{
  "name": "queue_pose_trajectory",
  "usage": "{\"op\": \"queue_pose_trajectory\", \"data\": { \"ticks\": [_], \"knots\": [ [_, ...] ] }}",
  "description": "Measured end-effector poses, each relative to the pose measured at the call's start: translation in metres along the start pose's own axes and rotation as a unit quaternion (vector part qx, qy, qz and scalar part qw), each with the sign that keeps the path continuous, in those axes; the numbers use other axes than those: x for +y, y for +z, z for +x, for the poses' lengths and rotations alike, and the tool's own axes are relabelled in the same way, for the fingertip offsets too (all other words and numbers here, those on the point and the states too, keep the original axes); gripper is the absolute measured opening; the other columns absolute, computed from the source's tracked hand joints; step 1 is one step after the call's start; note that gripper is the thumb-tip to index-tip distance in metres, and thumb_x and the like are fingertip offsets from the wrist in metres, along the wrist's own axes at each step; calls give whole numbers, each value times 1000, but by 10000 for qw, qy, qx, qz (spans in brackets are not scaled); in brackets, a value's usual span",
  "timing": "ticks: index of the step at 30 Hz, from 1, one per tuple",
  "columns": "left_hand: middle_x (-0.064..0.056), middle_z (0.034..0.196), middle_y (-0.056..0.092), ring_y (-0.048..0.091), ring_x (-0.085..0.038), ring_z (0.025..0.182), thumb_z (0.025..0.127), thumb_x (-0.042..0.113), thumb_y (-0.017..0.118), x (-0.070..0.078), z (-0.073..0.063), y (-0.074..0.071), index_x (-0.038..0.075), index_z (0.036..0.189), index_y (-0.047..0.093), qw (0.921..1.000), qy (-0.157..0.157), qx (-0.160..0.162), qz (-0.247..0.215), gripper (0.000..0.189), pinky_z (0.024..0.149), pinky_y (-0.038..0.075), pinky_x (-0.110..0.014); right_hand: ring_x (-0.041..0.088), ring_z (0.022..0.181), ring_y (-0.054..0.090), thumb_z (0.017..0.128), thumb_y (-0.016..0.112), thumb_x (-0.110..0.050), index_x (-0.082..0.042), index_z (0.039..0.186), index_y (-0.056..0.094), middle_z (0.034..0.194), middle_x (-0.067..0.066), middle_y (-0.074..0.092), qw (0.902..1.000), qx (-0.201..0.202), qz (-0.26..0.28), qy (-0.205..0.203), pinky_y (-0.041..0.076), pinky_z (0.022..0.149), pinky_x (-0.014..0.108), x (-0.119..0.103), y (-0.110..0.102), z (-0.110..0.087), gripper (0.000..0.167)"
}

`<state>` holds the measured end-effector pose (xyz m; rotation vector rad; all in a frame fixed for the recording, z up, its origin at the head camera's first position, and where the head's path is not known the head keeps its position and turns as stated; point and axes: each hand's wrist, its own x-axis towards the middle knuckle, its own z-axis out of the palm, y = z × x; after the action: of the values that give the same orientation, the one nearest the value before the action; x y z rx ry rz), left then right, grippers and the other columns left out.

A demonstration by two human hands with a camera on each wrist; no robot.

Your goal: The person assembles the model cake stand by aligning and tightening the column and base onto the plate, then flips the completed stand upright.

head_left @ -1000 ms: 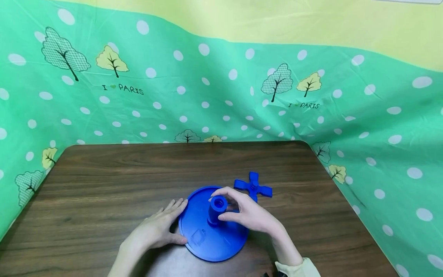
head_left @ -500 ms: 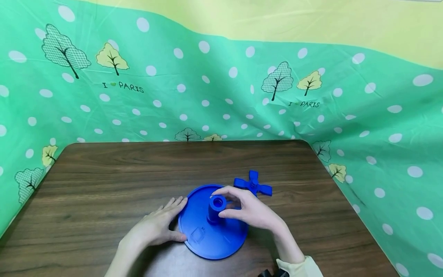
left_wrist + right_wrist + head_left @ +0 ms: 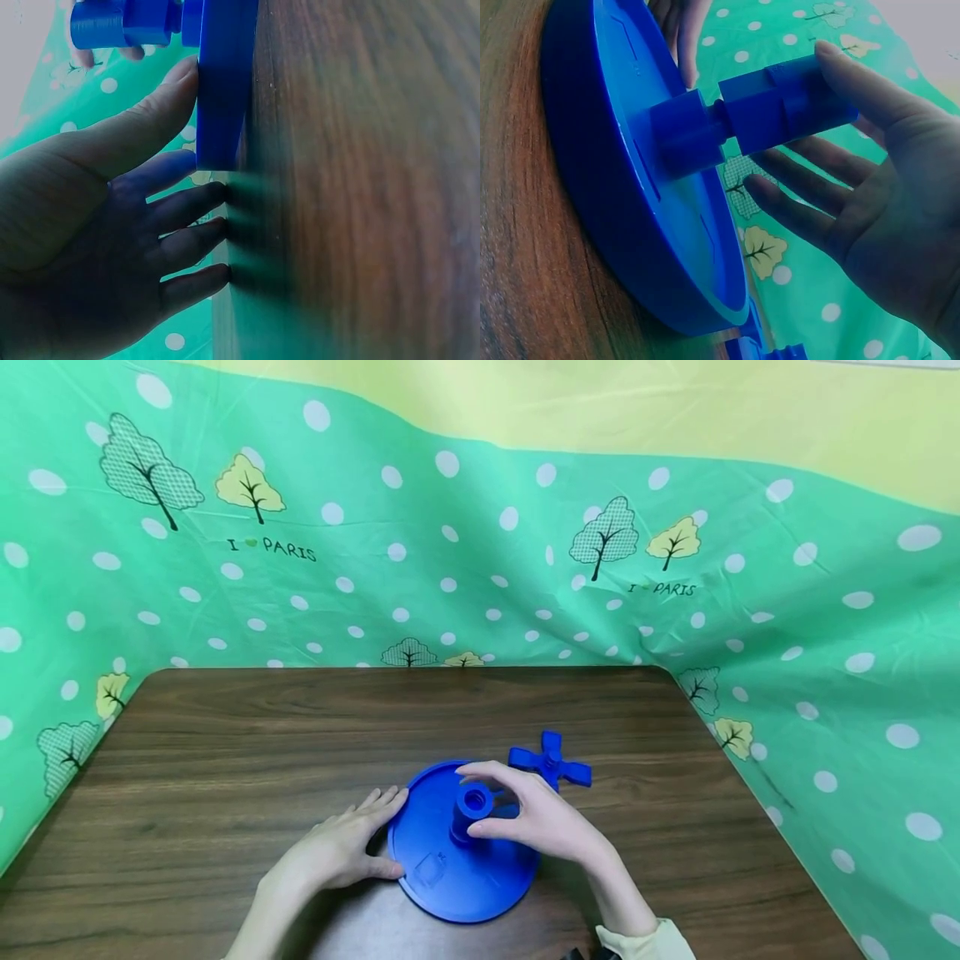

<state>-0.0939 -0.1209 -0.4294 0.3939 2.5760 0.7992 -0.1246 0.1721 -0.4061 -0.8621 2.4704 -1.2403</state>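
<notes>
A round blue disc (image 3: 465,893) with a raised rim lies on the table. From its middle rises a short blue post (image 3: 690,135) with a narrower, ridged neck. A hollow blue cylinder (image 3: 470,810) stands on this neck, a small gap showing under it in the right wrist view. My right hand (image 3: 543,818) curls thumb and index finger round the cylinder, with the thumb on its near side. My left hand (image 3: 341,852) rests with spread, straight fingers against the disc's left rim. In the left wrist view its thumb (image 3: 161,105) touches the disc's edge.
A blue cross-shaped piece (image 3: 551,764) with a small central stud lies behind my right hand, close to the disc. The brown wooden table (image 3: 225,760) is bordered at the back and sides by a green dotted cloth (image 3: 450,552).
My right thumb and index fingertip have shifted slightly leftward round the cylinder. The left hand and the disc keep their places, and the cross-shaped piece stays put.
</notes>
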Motion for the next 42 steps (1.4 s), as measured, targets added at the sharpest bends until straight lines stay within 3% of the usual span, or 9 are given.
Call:
{"op": "queue_pose_trajectory", "data": {
  "ticks": [3,10,18,23,26,31,35,42],
  "knots": [
    [-10,171,29,25,-47,156,81,47,84,-1,0,0,20,162,35,10000,32,-13,-27,98,115,22,-81,16,142,55,93,75,-39,-32,150,52,151,-7,58,9997,-150,-7,-180,47,116,51,1,-1,-1,61],
    [-10,170,31,26,-45,156,81,46,84,-2,0,-1,20,161,37,10000,75,-21,3,96,114,23,-81,14,145,51,98,71,-35,-34,149,53,148,-17,59,9992,-327,153,-144,46,117,50,5,-2,-2,55],
    [-10,169,32,28,-45,156,82,45,84,-3,0,-3,22,160,38,10000,41,-17,12,94,113,23,-82,11,136,58,97,72,-35,-37,140,58,140,-13,65,9996,-162,241,-43,49,114,42,6,-1,-1,46],
    [-12,169,33,28,-46,155,82,46,84,-4,0,-3,23,160,39,10000,48,-13,-24,93,113,23,-82,12,125,63,92,77,-36,-27,133,60,134,-11,65,9995,86,256,170,54,106,35,2,3,0,45],
    [-12,169,33,29,-47,155,82,45,84,-5,1,-3,23,160,40,10000,73,-8,-48,93,113,23,-82,12,123,63,90,80,-36,-27,132,59,132,-12,65,9992,119,233,295,55,103,36,-1,4,1,47],
    [-12,168,34,29,-46,155,82,46,84,-6,1,-3,23,160,40,9999,97,-28,-45,92,114,23,-81,14,131,62,92,78,-34,-34,141,53,137,-12,65,9992,-86,332,196,52,111,42,0,2,0,55],
    [-13,168,34,29,-45,155,82,46,84,-7,1,-3,23,160,40,9999,108,-24,-53,92,115,23,-81,13,136,59,97,72,-28,-39,147,50,144,-9,63,9978,-285,596,36,51,113,39,3,-1,-1,56],
    [-12,168,35,29,-44,156,82,45,84,-8,1,-4,21,159,41,9998,198,7,-39,91,115,23,-80,9,137,57,101,67,-29,-32,142,59,143,-15,63,9979,-390,526,-25,49,114,35,5,-3,0,42]
  ]
}}
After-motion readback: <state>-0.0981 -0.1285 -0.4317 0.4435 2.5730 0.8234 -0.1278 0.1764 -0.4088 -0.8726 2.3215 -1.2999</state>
